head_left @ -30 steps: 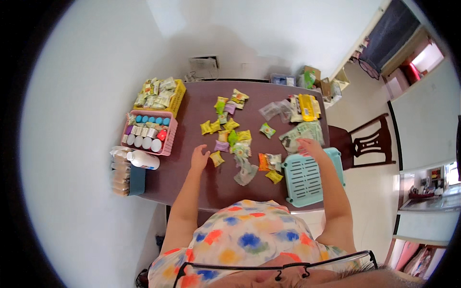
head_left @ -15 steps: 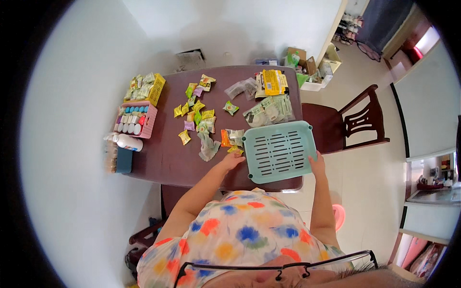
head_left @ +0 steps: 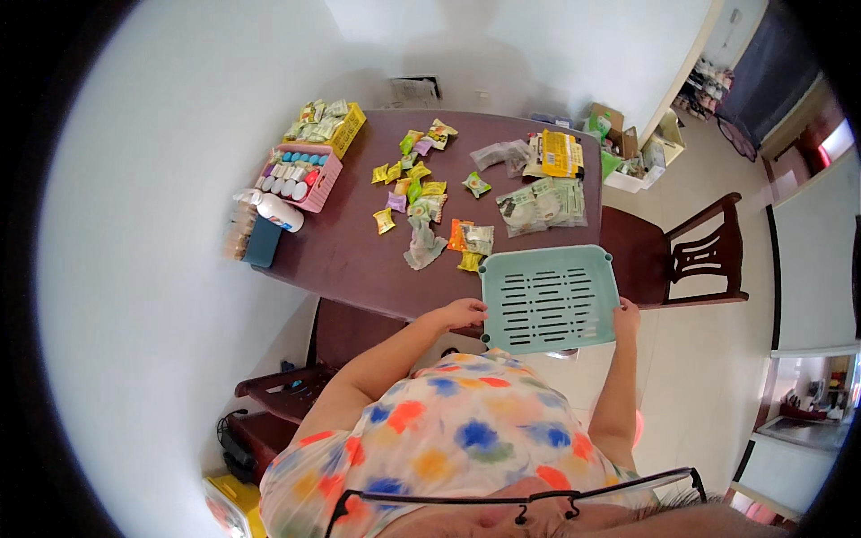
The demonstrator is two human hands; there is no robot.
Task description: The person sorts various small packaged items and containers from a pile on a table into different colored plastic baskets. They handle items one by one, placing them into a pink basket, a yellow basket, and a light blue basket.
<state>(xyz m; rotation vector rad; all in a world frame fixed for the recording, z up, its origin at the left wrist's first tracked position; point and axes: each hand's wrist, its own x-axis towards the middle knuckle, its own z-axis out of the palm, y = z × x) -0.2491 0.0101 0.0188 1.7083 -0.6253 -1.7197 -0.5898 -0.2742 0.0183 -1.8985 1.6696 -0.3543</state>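
Between my hands is a pale green plastic basket (head_left: 549, 262) with a slotted base and rounded corners. It overhangs the near right corner of the table. At its left side, the fingers of my left hand (head_left: 466, 313) are closed on the edge. My right hand (head_left: 627, 316) grips the opposite edge, its fingertips partly hidden. Just beyond the basket lie an orange packet (head_left: 459, 235), a clear-wrapped packet (head_left: 480, 240) and a yellow packet (head_left: 470, 261). A crumpled translucent wrapper (head_left: 424, 244) rests farther left.
Small wrapped snacks (head_left: 417, 184) are scattered mid-table (head_left: 341, 242). Clear packs (head_left: 543, 206) and a yellow pouch (head_left: 561, 154) lie at right. A pink basket of bottles (head_left: 330, 177), a yellow box (head_left: 348, 132) and a white bottle (head_left: 280, 212) line the left. A wooden chair (head_left: 700, 251) stands right.
The basket has come nearer to me, away from the packets and over the table's near edge, with both hands moving along. The whole view has shifted, so the table appears farther right and up.
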